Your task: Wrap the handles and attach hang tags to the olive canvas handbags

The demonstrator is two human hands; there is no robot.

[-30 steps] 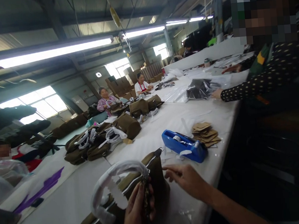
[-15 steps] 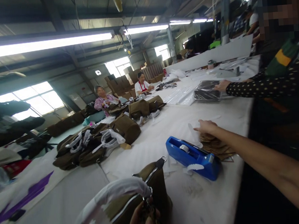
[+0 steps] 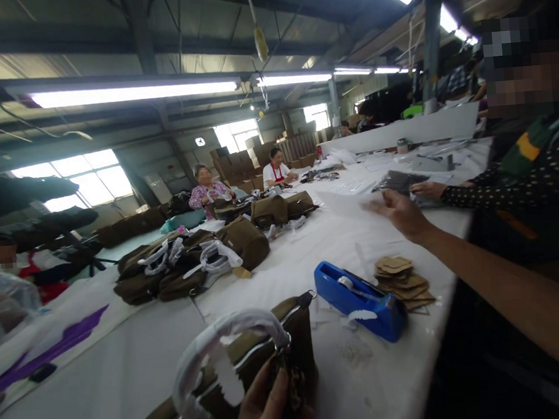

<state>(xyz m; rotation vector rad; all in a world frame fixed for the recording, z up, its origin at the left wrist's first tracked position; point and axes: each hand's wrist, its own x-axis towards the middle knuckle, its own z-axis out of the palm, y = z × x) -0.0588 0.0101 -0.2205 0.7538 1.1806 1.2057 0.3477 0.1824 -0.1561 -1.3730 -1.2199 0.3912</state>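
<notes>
An olive-brown handbag (image 3: pixel 300 343) stands at the near edge of the table, its handle (image 3: pixel 221 330) wrapped in white material and a zipper along its top. My left hand (image 3: pixel 263 404) is closed around a dark metallic charm or chain (image 3: pixel 296 386) that hangs by the handle's ring; its exact kind is unclear. Out over the table, my right hand (image 3: pixel 403 216) pinches a thin white sheet (image 3: pixel 344 203), blurred at its edge. Below that hand are a blue tape dispenser (image 3: pixel 359 303) and a stack of brown paper pieces (image 3: pixel 401 280).
More olive bags (image 3: pixel 243 241) with wrapped handles lie across the table. A co-worker's hand (image 3: pixel 428 190) at the right rests by a dark plastic-wrapped item (image 3: pixel 398 181). Other people sit at the far side. The table's right edge (image 3: pixel 443 326) runs close by.
My right hand has moved from the brown paper stack forward and up, with the white sheet now in its fingers. My left hand stays at the handbag's charm. The view has tilted up somewhat.
</notes>
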